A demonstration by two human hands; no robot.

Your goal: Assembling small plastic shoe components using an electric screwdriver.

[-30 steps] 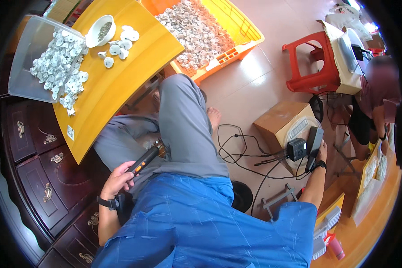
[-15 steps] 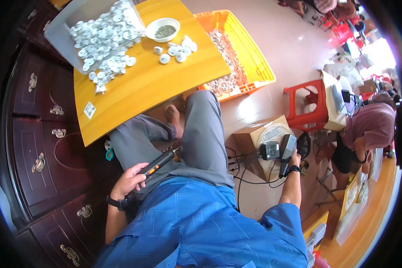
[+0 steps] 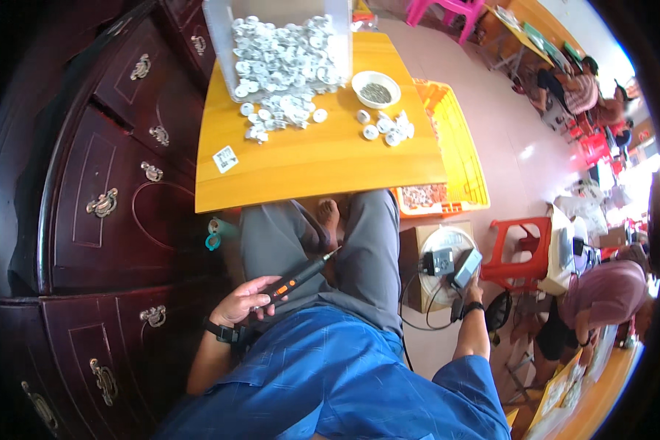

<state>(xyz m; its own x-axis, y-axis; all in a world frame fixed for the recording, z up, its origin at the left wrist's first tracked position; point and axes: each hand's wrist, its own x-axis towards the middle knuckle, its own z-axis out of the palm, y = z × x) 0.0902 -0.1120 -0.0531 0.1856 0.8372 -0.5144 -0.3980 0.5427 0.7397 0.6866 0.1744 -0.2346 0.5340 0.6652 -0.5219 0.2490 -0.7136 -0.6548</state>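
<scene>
My left hand [image 3: 255, 299] is closed around a slim black electric screwdriver [image 3: 292, 282] with orange buttons. The screwdriver's thin tip points up and right over my lap. Off to my right, my right hand [image 3: 473, 290] grips a dark grey box-shaped device [image 3: 465, 268], its fingers partly hidden behind it. That device is at a white round lid [image 3: 447, 239] on a cardboard box [image 3: 411, 275], beside a black power adapter [image 3: 438, 262] with cables.
A yellow table [image 3: 323, 172] ahead bears a clear bin [image 3: 229, 55] of white round parts, loose ones, and a bowl [image 3: 396, 92] of small metal pieces. An orange-yellow crate [image 3: 473, 172], a red stool [image 3: 519, 253] and dark drawers [image 3: 88, 198] surround me. Another person [image 3: 601, 297] works at right.
My view has shifted, so the table appears lower and further right. The screwdriver's tip now shows clear of my clothing. The grey device has tilted and come lower beside the adapter.
</scene>
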